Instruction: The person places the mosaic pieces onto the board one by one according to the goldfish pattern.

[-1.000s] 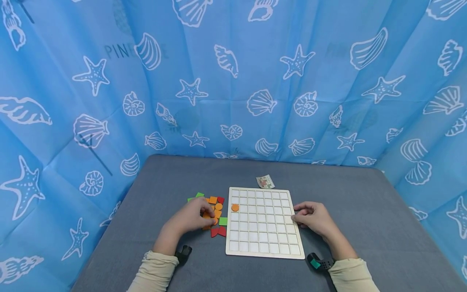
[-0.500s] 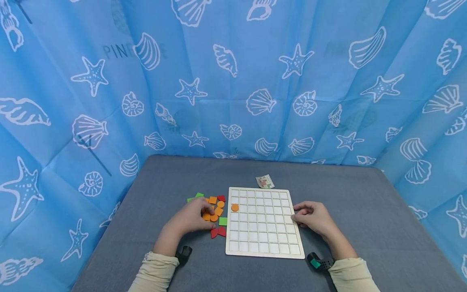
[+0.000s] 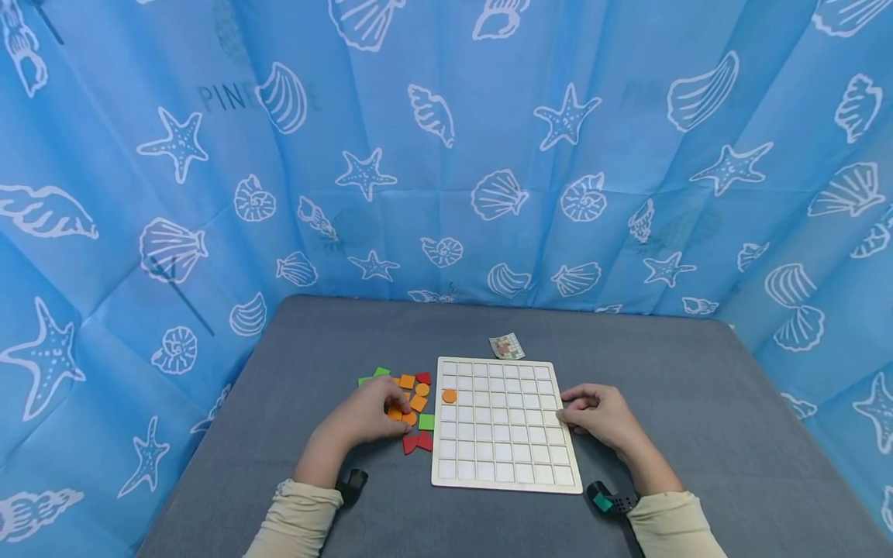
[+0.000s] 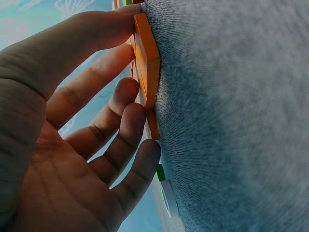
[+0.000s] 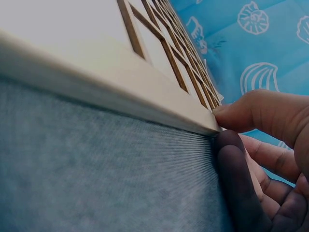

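Observation:
In the head view my left hand (image 3: 366,411) is over a cluster of orange pieces. In the left wrist view its fingers are relaxed, with thumb and fingertips touching the flat orange tiles (image 4: 148,58) on the cloth. The palm hides part of the cluster from above. My right hand (image 3: 596,415) holds the right edge of a pale gridded board (image 3: 507,488); the right wrist view has the thumb (image 5: 234,118) on the rim and a finger against its side. One orange disc (image 3: 449,397) lies in a left-column square of the board.
Red pieces (image 3: 423,441) and a green square (image 3: 426,422) lie between the left hand and the board. More green pieces (image 3: 381,372) are behind the hand. A small patterned card (image 3: 506,346) sits past the board's far edge. A shell-print curtain (image 3: 446,155) surrounds the grey table (image 3: 670,372).
Under the left hand the orange pieces have shifted slightly and spread apart; the left thumb has slid a little toward me, then stayed. The right hand and the board have not moved.

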`<state>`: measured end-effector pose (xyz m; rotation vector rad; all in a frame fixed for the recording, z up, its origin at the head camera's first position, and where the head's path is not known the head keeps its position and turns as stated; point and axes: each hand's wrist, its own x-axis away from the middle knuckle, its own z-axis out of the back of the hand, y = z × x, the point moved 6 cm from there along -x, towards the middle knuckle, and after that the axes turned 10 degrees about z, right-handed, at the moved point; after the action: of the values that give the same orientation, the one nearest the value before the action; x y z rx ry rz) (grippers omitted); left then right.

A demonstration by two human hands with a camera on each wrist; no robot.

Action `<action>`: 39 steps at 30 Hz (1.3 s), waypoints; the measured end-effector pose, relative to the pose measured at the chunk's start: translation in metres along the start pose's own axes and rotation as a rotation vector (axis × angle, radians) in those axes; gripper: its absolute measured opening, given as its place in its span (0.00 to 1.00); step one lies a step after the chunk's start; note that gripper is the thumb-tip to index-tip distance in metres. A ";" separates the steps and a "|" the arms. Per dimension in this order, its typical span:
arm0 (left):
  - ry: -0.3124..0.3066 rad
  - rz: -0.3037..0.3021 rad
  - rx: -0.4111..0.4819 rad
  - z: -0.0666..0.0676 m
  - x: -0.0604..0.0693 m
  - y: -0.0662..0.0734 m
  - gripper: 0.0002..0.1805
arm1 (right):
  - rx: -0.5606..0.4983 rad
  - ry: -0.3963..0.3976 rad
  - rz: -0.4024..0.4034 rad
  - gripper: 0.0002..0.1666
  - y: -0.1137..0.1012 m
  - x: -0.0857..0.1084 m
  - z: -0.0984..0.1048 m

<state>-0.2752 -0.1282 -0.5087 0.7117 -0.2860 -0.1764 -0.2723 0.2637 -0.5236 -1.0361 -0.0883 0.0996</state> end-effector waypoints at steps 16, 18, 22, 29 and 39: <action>-0.004 -0.010 -0.007 0.001 0.003 0.004 0.13 | -0.024 -0.017 0.022 0.24 0.004 -0.001 0.002; -0.004 -0.017 -0.013 0.001 0.003 0.004 0.12 | -0.025 -0.015 0.022 0.23 0.002 -0.001 0.002; 0.005 -0.028 -0.034 0.000 0.002 0.004 0.10 | -0.026 -0.015 0.025 0.23 0.002 -0.001 0.002; 0.006 -0.047 -0.072 -0.001 0.003 0.007 0.08 | -0.027 -0.020 0.018 0.23 0.005 0.002 0.001; -0.003 -0.059 -0.037 0.001 0.005 0.017 0.09 | -0.016 -0.011 0.007 0.23 0.003 -0.001 0.000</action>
<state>-0.2697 -0.1172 -0.4951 0.6834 -0.2641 -0.2389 -0.2731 0.2649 -0.5261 -1.0522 -0.0950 0.1112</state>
